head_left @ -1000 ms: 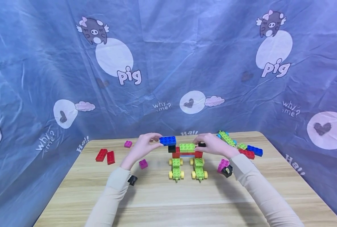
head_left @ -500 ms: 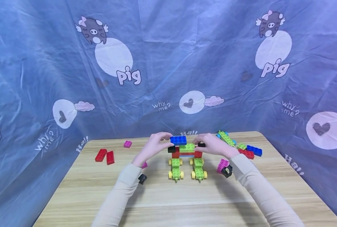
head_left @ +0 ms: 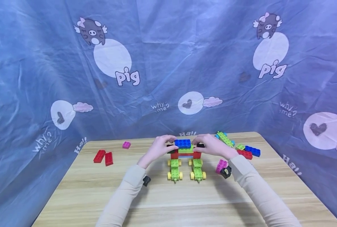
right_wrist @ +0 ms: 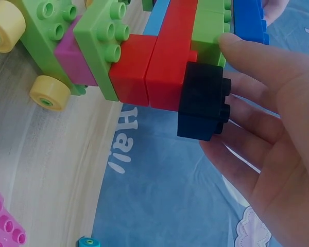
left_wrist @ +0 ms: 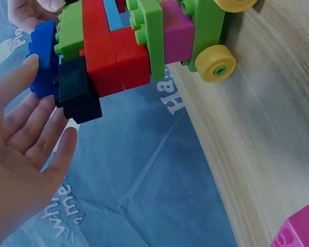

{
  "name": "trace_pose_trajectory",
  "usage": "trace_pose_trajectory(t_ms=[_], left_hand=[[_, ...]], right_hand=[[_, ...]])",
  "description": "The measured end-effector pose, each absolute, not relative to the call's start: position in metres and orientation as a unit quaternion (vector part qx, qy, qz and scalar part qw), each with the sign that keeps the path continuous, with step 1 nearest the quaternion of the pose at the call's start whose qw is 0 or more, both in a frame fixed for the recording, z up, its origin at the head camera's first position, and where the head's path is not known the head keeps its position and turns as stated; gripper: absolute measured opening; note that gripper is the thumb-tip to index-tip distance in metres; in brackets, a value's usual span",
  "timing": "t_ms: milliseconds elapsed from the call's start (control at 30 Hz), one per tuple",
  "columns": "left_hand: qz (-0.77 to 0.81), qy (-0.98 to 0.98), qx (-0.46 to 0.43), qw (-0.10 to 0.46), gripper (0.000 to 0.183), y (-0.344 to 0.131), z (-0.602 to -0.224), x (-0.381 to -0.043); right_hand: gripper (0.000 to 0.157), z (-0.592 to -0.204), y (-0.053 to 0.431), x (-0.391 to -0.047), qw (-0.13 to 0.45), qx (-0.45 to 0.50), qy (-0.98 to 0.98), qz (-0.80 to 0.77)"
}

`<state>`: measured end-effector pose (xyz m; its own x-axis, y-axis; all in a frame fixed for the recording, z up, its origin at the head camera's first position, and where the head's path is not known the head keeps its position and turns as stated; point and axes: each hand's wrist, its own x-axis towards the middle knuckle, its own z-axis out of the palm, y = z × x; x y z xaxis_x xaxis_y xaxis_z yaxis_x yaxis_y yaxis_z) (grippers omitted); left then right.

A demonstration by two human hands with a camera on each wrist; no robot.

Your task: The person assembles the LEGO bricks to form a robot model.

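A blue toy brick (head_left: 182, 144) lies over the light green bricks (right_wrist: 208, 31) at the top of a wheeled brick structure; whether it is pressed fully down cannot be told. My left hand (head_left: 158, 149) pinches its left end between thumb and fingers. At the structure's right end, my right hand (head_left: 213, 146) holds the green top layer, thumb in front and fingers behind. Black bricks (left_wrist: 80, 87) stick out at both ends, above a red layer (right_wrist: 170, 56). Below are green wheeled bases (head_left: 175, 171) with yellow wheels.
Two red bricks (head_left: 99, 156) and a magenta brick (head_left: 126, 145) lie left on the wooden table (head_left: 168, 205). At right are a magenta brick (head_left: 221, 165), a red brick (head_left: 245, 154), a blue brick (head_left: 252, 151) and a green wheeled base (head_left: 224, 138). A patterned blue cloth hangs behind.
My left hand has carried the blue brick rightward and lowered it from beyond the structure's left end onto its green top. My right hand has stayed at the right end.
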<state>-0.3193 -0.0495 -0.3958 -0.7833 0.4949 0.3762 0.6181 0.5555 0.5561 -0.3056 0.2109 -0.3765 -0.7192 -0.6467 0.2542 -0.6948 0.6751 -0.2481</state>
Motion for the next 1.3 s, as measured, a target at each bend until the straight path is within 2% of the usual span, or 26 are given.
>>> trace_pose_trajectory(t_ms=[600,967,1100,1300], left_hand=[[-0.340,-0.882,-0.314,0.085,0.034,-0.043,-0.399,-0.322],[-0.348,-0.880,-0.316,0.063,0.035,-0.041,-0.398,-0.320],[-0.352,-0.877,-0.321,0.061,0.036,-0.040,-0.398,-0.320],[-0.352,-0.876,-0.324,0.063,0.037,-0.040,-0.399,-0.320]], right_hand=[[0.029,-0.372,0.212,-0.303,0.089,0.355,-0.914,0.177],[0.040,-0.369,0.209,-0.300,0.078,0.348,-0.914,0.195],[0.040,-0.367,0.208,-0.299,0.077,0.353,-0.912,0.196],[0.030,-0.368,0.208,-0.300,0.088,0.365,-0.907,0.190]])
